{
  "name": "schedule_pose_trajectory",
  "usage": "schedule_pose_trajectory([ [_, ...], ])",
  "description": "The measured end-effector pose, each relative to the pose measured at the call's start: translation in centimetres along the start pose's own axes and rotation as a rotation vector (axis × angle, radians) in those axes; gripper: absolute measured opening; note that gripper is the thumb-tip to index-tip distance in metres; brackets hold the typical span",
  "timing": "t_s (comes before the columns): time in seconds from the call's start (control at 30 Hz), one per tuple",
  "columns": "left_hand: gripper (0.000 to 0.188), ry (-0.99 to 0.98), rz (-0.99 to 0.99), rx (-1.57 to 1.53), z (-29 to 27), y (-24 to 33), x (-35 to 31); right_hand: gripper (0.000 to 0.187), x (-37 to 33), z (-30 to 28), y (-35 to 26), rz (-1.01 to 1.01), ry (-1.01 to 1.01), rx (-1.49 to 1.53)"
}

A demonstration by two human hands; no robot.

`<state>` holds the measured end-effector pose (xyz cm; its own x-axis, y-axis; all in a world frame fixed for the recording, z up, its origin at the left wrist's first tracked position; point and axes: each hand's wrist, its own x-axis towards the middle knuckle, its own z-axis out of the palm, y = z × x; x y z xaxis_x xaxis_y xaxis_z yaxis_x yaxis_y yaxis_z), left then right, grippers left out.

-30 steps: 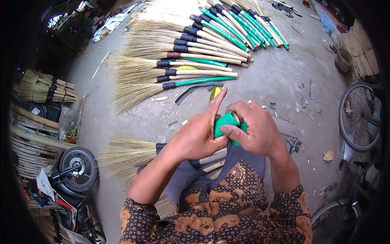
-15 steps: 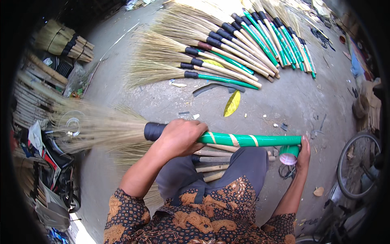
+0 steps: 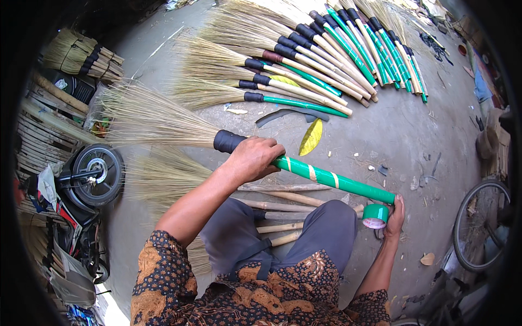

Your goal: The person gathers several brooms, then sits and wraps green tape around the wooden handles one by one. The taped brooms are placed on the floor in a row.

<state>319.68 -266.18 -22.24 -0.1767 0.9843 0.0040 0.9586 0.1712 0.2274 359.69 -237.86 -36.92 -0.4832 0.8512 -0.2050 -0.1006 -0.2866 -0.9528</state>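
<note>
A straw broom (image 3: 326, 176) lies level across my lap, its handle wrapped in green tape with pale stripes and a black collar by the bristles. My left hand (image 3: 253, 158) grips the handle just right of the collar. My right hand (image 3: 394, 217) is down at the handle's far end, holding a green tape roll (image 3: 375, 215) against the tip. The bristles (image 3: 147, 117) fan out to the left.
A row of finished green-handled brooms (image 3: 304, 70) lies on the concrete ahead. Bare wooden sticks (image 3: 283, 204) rest on my legs. A dark blade (image 3: 285, 115) and a yellow leaf (image 3: 311, 137) lie on the floor. A small wheel (image 3: 98, 174) stands left, a bicycle wheel (image 3: 481, 225) right.
One second ago both hands worked together at the tape roll in front of me. Since then the broom has been swung level, the left hand near the collar and the right hand at the handle's end.
</note>
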Motion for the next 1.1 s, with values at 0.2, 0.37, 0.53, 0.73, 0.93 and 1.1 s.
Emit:
schedule_pose_trajectory([
  [0.2,0.042,-0.49,-0.075,0.13,3.4,-3.3,1.9,0.027,-0.3,1.8,0.8,0.054,-0.035,-0.027],
  [0.37,0.043,-0.232,-0.162,0.346,5.3,-7.5,5.3,0.03,3.1,4.5,2.7,0.033,0.031,-0.114],
  [0.53,0.053,0.49,-0.414,0.236,7.7,-9.9,7.5,0.057,14.2,8.5,7.1,-0.078,-0.012,-0.646],
  [0.73,0.048,-0.123,-0.597,-0.16,17.7,-5.8,-1.4,0.054,14.8,6.5,11.9,0.109,0.0,-0.847],
  [0.93,0.051,-0.474,-0.753,-0.219,26.0,-6.8,-8.1,0.042,4.7,-0.6,15.0,0.341,-0.121,-0.894],
  [1.1,0.054,-0.55,-0.768,-0.219,26.7,-7.9,-8.5,0.04,-3.7,-5.2,16.3,0.437,0.036,-0.673],
])
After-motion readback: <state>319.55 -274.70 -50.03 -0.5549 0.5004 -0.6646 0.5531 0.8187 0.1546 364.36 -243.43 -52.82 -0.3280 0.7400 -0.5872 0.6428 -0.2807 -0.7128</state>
